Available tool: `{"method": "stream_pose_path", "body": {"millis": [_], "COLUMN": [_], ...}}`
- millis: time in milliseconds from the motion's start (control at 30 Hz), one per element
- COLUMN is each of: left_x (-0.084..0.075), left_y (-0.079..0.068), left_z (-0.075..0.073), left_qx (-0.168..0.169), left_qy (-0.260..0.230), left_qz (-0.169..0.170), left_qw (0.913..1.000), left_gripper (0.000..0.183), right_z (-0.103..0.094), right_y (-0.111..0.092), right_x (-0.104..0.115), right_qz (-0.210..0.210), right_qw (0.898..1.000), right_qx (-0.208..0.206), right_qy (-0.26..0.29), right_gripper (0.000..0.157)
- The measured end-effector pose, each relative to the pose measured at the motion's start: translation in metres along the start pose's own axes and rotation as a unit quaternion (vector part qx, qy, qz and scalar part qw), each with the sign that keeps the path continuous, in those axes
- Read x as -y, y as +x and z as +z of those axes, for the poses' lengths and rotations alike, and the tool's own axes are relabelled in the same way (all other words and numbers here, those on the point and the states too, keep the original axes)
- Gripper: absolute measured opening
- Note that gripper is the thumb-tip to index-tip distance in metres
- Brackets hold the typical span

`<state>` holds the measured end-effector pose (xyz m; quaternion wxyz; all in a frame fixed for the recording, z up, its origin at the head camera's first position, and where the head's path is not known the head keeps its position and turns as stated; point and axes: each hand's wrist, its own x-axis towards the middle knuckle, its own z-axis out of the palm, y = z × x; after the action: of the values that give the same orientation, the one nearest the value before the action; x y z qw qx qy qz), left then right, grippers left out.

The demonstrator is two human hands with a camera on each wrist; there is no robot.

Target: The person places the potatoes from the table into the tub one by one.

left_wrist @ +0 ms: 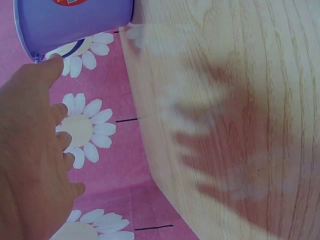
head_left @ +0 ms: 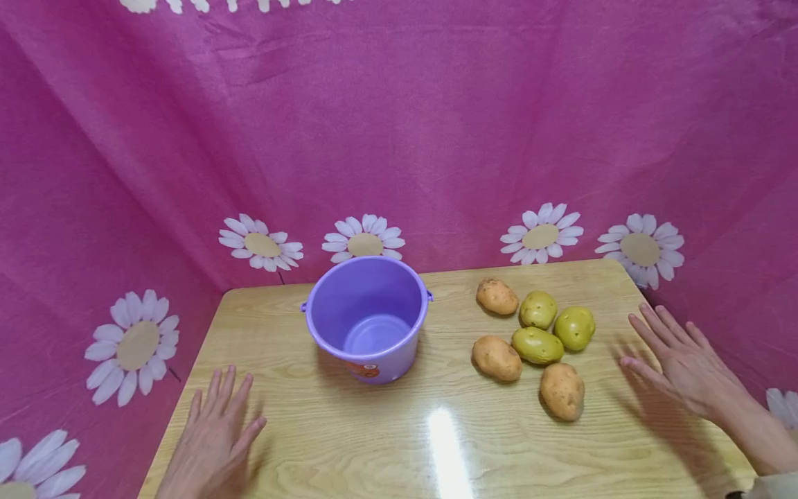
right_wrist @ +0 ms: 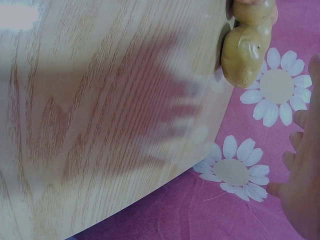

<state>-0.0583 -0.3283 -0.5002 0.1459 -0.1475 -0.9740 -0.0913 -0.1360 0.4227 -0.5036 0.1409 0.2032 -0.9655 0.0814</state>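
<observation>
A purple bucket [head_left: 399,357] stands upright on the wooden table, its inside bare in the head view. To its right lie three green potatoes, one at the back [head_left: 538,309], one at the right [head_left: 574,328] and one in front [head_left: 537,345]. Three tan potatoes surround them: at the back [head_left: 497,296], at the left [head_left: 496,358] and at the front [head_left: 562,391]. My left hand [head_left: 215,436] hovers over the table's left side, fingers spread and holding nothing. Over the right side, beyond the potatoes, my right hand [head_left: 688,367] is also spread and holds nothing.
The wooden table [head_left: 349,443] meets a pink cloth [head_left: 399,138] with white daisies at its back, and the cloth also hangs at both sides. A bright light reflection lies on the tabletop near the front middle.
</observation>
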Motion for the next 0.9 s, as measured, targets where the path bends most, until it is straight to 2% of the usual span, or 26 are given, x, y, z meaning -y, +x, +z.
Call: {"method": "stream_pose_path", "body": {"millis": [200, 400, 533, 633, 767, 900], "left_x": [-0.002, -0.003, -0.01, -0.021, -0.041, -0.059], "left_y": [-0.001, -0.002, 0.008, 0.019, 0.037, 0.057], "left_z": [0.002, 0.004, 0.002, -0.001, -0.006, -0.008], "left_qx": [0.007, -0.009, -0.034, -0.037, -0.026, -0.036], "left_qy": [-0.003, -0.008, -0.058, -0.126, -0.215, -0.276], "left_qz": [-0.001, 0.001, -0.012, -0.044, -0.094, -0.106], "left_qw": [1.0, 0.9999, 0.9977, 0.9904, 0.9717, 0.9545], "left_gripper": [0.07, 0.07, 0.069, 0.07, 0.069, 0.067], "right_z": [-0.001, -0.001, -0.003, -0.003, -0.005, -0.005], "right_y": [-0.001, -0.002, -0.001, 0.001, 0.005, 0.008], "right_x": [0.0, 0.002, 0.009, 0.02, 0.041, 0.06], "right_qz": [0.0, 0.003, 0.024, 0.056, 0.111, 0.132], "right_qw": [1.0, 1.0, 0.998, 0.991, 0.98, 0.974], "right_qx": [-0.003, -0.01, -0.04, -0.064, -0.064, -0.05], "right_qy": [-0.004, 0.003, 0.048, 0.1, 0.154, 0.178], "right_gripper": [0.077, 0.079, 0.078, 0.072, 0.063, 0.058]}}
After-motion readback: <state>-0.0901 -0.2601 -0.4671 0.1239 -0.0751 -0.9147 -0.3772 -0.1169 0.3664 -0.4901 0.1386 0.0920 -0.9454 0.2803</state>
